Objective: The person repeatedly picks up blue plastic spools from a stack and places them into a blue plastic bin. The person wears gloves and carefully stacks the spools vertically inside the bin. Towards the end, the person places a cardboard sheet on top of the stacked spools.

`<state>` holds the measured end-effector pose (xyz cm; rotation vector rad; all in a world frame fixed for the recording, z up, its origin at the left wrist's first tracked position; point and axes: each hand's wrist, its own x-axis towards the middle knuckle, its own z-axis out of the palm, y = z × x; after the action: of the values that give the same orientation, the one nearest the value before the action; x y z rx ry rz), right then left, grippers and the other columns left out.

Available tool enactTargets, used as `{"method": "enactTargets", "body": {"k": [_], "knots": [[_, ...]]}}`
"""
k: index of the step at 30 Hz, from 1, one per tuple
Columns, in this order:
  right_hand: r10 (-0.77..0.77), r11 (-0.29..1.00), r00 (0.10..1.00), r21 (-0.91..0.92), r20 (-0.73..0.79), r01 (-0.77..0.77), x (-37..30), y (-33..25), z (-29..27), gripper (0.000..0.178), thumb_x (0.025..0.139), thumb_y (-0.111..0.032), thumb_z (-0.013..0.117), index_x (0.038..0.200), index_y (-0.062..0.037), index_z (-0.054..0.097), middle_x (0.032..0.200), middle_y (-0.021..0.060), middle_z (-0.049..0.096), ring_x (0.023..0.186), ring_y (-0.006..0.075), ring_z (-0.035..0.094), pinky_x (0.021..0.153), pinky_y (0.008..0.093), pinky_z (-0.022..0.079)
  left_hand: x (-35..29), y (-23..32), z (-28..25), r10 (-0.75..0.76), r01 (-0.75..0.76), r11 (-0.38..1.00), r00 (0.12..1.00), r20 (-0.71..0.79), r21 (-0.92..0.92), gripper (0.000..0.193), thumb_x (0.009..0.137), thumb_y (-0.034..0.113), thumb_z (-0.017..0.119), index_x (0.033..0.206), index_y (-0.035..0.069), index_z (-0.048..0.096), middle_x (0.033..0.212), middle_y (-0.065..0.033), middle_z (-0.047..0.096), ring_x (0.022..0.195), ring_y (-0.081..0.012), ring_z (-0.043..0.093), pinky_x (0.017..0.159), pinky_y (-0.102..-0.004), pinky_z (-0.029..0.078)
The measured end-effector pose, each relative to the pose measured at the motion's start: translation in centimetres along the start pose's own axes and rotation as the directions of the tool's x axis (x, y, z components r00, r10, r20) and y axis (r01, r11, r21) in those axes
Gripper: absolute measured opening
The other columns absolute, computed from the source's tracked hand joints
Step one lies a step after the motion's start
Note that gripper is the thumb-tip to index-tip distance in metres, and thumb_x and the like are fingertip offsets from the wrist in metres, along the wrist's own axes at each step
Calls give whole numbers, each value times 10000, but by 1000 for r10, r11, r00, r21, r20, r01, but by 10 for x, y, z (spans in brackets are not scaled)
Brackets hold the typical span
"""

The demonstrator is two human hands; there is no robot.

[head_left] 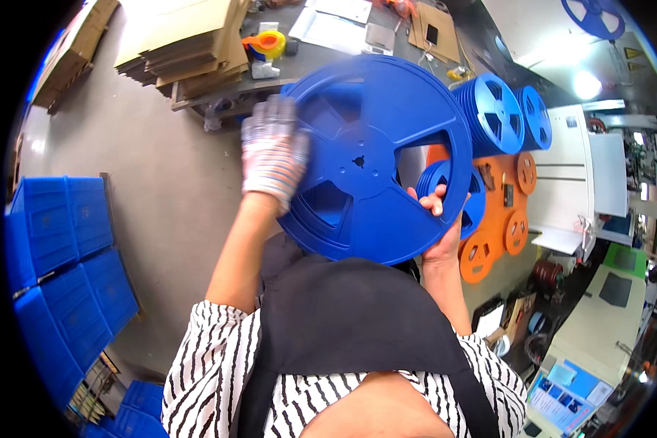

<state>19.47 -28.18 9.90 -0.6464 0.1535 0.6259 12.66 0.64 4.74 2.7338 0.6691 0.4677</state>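
A large blue plastic reel point(387, 95) with wide cutouts and a small centre hole is held up before my chest. Several rims show along its lower left edge, so it looks like a stack of reels. My right hand point(439, 219), bare, grips it at the lower right, with fingertips curled through a cutout. My left hand point(274, 150), in a striped knit glove, lies against the left rim with its fingers stretched out, slightly blurred. Its palm side is hidden. Behind the right hand, more blue reels point(476, 197) rest on an orange surface point(495, 215).
Blue reel stacks point(498, 113) stand on their edges at the right, above orange discs point(516, 232). A cardboard stack point(190, 44) and yellow tape roll point(271, 44) lie on the grey bench point(299, 64) ahead. Blue crates point(58, 226) line the left; a pale machine point(591, 314) stands right.
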Motion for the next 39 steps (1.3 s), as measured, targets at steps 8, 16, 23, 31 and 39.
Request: {"method": "enactTargets", "body": {"k": [8,16,23,31,39], "knots": [[-66,997,992,-37,-110,63,32,-6,1,511,951,-543,481,960,-52,622,667,60,604,820,229,660,1101,444,393,-32,-60,42,-262,221,904,963,-64,-367,465,947,285,547,1361,77,511,1440,-207,437,1324,-391,409,1113,-446,317],[-236,906,971,-369,-31,208,44,-2,31,676,888,-678,445,978,-19,568,707,90,631,815,247,656,1076,465,406,-23,39,51,-192,435,540,897,397,-721,587,840,291,694,1336,49,493,1034,-219,644,960,-379,623,880,-438,490],[-160,573,952,-761,260,304,25,40,49,657,951,-547,505,1112,85,580,901,115,685,923,208,667,888,343,510,-2,90,55,-68,559,-404,771,634,-724,717,818,107,763,1396,99,338,1154,-88,586,1003,-199,613,859,-347,531],[-362,434,900,-810,244,394,34,2,35,732,974,-623,339,1085,69,552,867,176,694,936,297,669,958,430,493,-45,31,63,9,409,-686,832,555,-602,574,939,183,603,1450,110,353,1275,-145,536,1167,-225,538,974,-360,482],[-400,894,894,-299,-200,333,35,-79,-11,604,993,-579,340,1000,-21,573,622,6,478,694,202,595,979,460,502,-64,-21,25,311,276,-944,928,206,181,778,857,291,688,1489,95,278,1431,-218,366,1293,-365,459,1021,-466,497]]}}
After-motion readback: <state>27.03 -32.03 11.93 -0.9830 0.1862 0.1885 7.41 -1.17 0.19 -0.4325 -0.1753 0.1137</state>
